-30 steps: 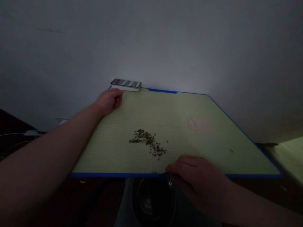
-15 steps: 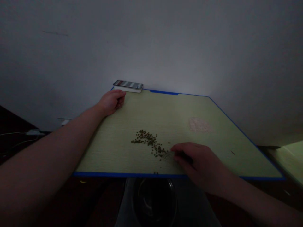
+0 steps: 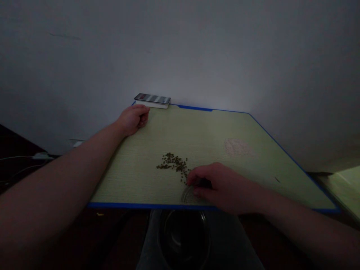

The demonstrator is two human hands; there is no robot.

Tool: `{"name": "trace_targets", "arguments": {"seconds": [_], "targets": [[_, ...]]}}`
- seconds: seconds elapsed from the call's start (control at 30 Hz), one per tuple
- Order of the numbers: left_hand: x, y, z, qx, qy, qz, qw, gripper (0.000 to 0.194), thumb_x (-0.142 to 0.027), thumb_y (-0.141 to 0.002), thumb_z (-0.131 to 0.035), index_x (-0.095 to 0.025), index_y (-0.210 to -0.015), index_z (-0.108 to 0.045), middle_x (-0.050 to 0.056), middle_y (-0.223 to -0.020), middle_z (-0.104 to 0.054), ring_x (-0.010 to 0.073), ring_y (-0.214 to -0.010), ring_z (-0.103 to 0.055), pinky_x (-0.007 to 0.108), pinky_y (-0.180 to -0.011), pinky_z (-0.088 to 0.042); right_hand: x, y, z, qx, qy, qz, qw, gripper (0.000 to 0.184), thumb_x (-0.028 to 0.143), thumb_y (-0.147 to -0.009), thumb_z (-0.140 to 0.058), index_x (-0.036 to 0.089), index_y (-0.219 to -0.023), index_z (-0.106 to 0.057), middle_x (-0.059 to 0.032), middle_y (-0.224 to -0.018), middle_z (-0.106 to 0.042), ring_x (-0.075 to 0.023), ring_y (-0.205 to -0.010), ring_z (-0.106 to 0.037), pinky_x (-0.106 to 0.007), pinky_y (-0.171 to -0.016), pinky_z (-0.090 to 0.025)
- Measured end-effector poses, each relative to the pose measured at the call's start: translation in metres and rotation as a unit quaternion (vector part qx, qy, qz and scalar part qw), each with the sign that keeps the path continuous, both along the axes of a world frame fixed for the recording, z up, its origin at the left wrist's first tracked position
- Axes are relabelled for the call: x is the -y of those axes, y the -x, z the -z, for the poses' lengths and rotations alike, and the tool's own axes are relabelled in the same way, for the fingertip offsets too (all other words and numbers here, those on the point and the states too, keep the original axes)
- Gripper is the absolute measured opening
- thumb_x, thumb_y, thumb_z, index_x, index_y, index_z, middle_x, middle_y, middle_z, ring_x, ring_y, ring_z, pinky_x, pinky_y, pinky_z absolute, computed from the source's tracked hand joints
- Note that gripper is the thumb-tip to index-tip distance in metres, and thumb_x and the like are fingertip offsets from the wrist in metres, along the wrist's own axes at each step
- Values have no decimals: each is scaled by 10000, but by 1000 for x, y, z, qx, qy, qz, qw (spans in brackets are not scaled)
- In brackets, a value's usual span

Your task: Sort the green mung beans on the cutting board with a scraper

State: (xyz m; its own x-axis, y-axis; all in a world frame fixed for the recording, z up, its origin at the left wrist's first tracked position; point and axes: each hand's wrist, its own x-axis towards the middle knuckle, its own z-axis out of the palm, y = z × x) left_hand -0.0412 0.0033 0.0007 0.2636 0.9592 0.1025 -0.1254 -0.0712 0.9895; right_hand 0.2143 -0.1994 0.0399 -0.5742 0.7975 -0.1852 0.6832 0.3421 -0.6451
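My right hand (image 3: 218, 185) is low over the near part of the table. Its thumb and fingers close on a clear, ridged, rounded piece (image 3: 188, 195), whose exact kind I cannot make out. Just beyond and left of the fingertips lies a loose scatter of small greenish-brown pellets (image 3: 176, 162). My left hand (image 3: 133, 119), curled into a loose fist, rests at the table's far left edge; nothing shows in it. Below the near edge, a dark, shiny round bowl (image 3: 184, 240) sits between my legs.
A pale green tabletop (image 3: 174, 131) with blue edging stands against a grey wall. A flat box with a striped top (image 3: 153, 99) lies at the far left corner. Right of centre are a pinkish patch (image 3: 237, 147) and a small dark sliver (image 3: 277, 179). White cables (image 3: 39, 156) run at left.
My right hand has moved left and the clear piece has come toward the near edge. Fewer pellets show near the fingers. My left hand stays put.
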Motion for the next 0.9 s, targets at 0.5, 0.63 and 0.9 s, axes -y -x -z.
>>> {"name": "trace_targets", "arguments": {"seconds": [0.5,0.63,0.9], "targets": [[0,0,0,-4,-1,-3,1000,262,-195,-738,-552,-185,-570,-351,-59,-439,-345,32,-340,-314,227,-384,-146,48,-44,22,-9,-102,183,978,194,227,-828,-494,211,-988,-601,-25,-833,-667,-146,-704,-604,-259,-616,-457],[-1,2,1,5,-2,11,1000,242,-210,-725,-562,-187,-576,-372,-60,-438,-341,43,-336,-310,232,-364,-137,40,-46,25,-24,-90,218,971,243,266,-826,-499,205,-1040,-598,-22,-787,-672,-151,-658,-608,-262,-564,-456],[-1,2,2,-8,-1,-5,1000,239,-213,-727,-548,-183,-573,-367,-61,-443,-337,39,-344,-307,218,-359,-161,23,-40,27,-14,-100,247,964,237,273,-802,-521,196,-997,-630,-4,-680,-657,-133,-565,-582,-247,-498,-419]]}}
